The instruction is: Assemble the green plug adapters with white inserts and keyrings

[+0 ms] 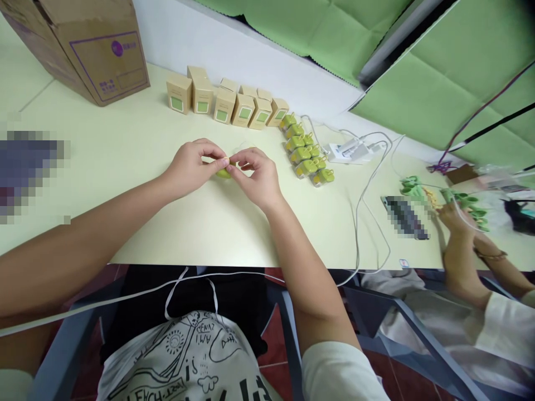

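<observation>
My left hand [194,166] and my right hand [259,177] meet above the table, thumbs and index fingertips pinched close together. Between them is a small yellow-green piece [223,174], mostly covered by the fingers, so its exact kind is hidden. A thin, clear, pale shape shows just behind the fingertips, too faint to name. To the right of my hands stand rows of small yellow-green items with looped tops and clear lower parts [307,167]. Behind my hands, small brown cardboard boxes with green labels [224,106] form a line along the wall.
A large cardboard box [104,61] stands at the back left. White cables run from a power strip [351,153] across the table [209,234] and over its front edge. At the right, another person's hands [457,220] work at green pieces near a blurred phone [403,217].
</observation>
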Motion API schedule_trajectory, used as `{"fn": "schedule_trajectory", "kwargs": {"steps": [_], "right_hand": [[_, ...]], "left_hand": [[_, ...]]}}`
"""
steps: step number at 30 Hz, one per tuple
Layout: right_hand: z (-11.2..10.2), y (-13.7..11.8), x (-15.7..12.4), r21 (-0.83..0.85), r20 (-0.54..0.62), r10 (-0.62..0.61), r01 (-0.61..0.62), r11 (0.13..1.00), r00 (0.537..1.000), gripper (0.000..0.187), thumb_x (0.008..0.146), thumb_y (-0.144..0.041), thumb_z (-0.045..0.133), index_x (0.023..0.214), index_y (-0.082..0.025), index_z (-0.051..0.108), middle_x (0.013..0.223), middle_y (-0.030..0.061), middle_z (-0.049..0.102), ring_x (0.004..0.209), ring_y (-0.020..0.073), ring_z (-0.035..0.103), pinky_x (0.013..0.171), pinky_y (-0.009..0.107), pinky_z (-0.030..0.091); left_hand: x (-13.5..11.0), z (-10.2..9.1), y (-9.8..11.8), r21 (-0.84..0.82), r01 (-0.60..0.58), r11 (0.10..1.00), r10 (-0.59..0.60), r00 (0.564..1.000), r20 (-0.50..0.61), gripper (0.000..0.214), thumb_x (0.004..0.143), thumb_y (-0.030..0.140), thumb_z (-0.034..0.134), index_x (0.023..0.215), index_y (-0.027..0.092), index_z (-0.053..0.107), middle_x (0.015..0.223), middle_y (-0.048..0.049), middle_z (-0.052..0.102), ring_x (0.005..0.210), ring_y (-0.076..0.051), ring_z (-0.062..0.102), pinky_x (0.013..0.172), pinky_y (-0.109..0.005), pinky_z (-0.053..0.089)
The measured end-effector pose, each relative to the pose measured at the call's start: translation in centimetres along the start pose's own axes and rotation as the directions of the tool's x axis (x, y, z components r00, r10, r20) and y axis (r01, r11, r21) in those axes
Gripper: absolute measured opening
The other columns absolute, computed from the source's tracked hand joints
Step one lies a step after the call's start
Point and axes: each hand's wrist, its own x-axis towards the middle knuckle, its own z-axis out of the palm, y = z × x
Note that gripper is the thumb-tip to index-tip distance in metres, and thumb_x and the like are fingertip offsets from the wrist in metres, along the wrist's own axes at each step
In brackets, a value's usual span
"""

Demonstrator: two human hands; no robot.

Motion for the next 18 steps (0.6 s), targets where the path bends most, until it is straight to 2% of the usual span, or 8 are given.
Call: {"fn": "schedule_trajectory", "kwargs": {"steps": [4, 8, 11, 14, 16, 18], "right_hand": [[0.3, 0.0, 0.0, -0.033, -0.023, -0.023, 0.022, 0.999, 0.999, 0.025, 0.109, -0.052, 0.085, 0.114, -0.028, 0.091, 0.113, 0.0061, 0.084, 0.096, 0.0226, 0.074, 0.089, 0.042, 0.070], [0.6, -0.4, -0.1, -0.047, -0.071, -0.069, 0.066, 0.997, 0.995, 0.022, 0.111, -0.050, 0.082, 0.108, -0.028, 0.088, 0.108, 0.0057, 0.082, 0.094, 0.0226, 0.073, 0.088, 0.042, 0.069], [0.6, -0.4, -0.1, 0.001, -0.123, -0.064, 0.065, 0.998, 0.990, 0.028, 0.112, -0.054, 0.080, 0.105, -0.027, 0.083, 0.104, 0.0043, 0.080, 0.091, 0.0214, 0.074, 0.086, 0.041, 0.070], [0.0, 1.0, 0.3, 0.042, -0.170, 0.021, -0.014, 0.999, 0.985, 0.039, 0.116, -0.067, 0.075, 0.110, -0.028, 0.077, 0.105, 0.0042, 0.079, 0.090, 0.0212, 0.075, 0.083, 0.041, 0.071], [-0.8, 2.7, 0.7, 0.040, -0.225, 0.052, -0.044, 0.998, 0.973, 0.046, 0.118, -0.075, 0.070, 0.115, -0.028, 0.075, 0.109, 0.0061, 0.079, 0.094, 0.0228, 0.077, 0.082, 0.043, 0.072], [-1.8, 4.6, 1.0, 0.025, -0.310, 0.032, -0.026, 0.999, 0.950, 0.051, 0.117, -0.080, 0.070, 0.118, -0.029, 0.074, 0.111, 0.0072, 0.078, 0.095, 0.0239, 0.078, 0.081, 0.044, 0.071]], "left_hand": [[0.0, 0.2, 0.1, -0.131, 0.091, 0.987, -0.092, 0.996, -0.004, 0.033, 0.087, 0.053, 0.108, 0.089, 0.023, 0.094, 0.115, -0.0106, 0.089, 0.116, -0.032, 0.081, 0.122, -0.053, 0.066], [0.0, 0.3, 0.4, -0.231, 0.157, 0.960, -0.158, 0.987, 0.016, 0.040, 0.078, 0.055, 0.116, 0.087, 0.022, 0.094, 0.122, -0.0109, 0.089, 0.122, -0.034, 0.082, 0.123, -0.054, 0.066], [0.2, 0.5, 0.4, -0.244, 0.157, 0.957, -0.153, 0.988, 0.033, 0.037, 0.085, 0.052, 0.112, 0.100, 0.022, 0.096, 0.125, -0.0109, 0.089, 0.125, -0.032, 0.081, 0.126, -0.053, 0.064], [0.5, 0.6, 0.1, -0.264, 0.139, 0.954, -0.136, 0.990, 0.028, 0.037, 0.095, 0.048, 0.104, 0.119, 0.022, 0.094, 0.132, -0.0112, 0.088, 0.129, -0.031, 0.079, 0.126, -0.052, 0.063], [0.8, 0.5, -0.4, -0.252, 0.131, 0.959, -0.133, 0.991, 0.007, 0.034, 0.097, 0.043, 0.100, 0.122, 0.022, 0.091, 0.135, -0.0112, 0.087, 0.131, -0.030, 0.078, 0.127, -0.052, 0.062], [1.1, 0.4, -1.0, -0.223, 0.140, 0.965, -0.146, 0.989, -0.010, 0.029, 0.096, 0.039, 0.098, 0.118, 0.022, 0.089, 0.131, -0.0107, 0.086, 0.129, -0.030, 0.077, 0.128, -0.052, 0.061]]}}
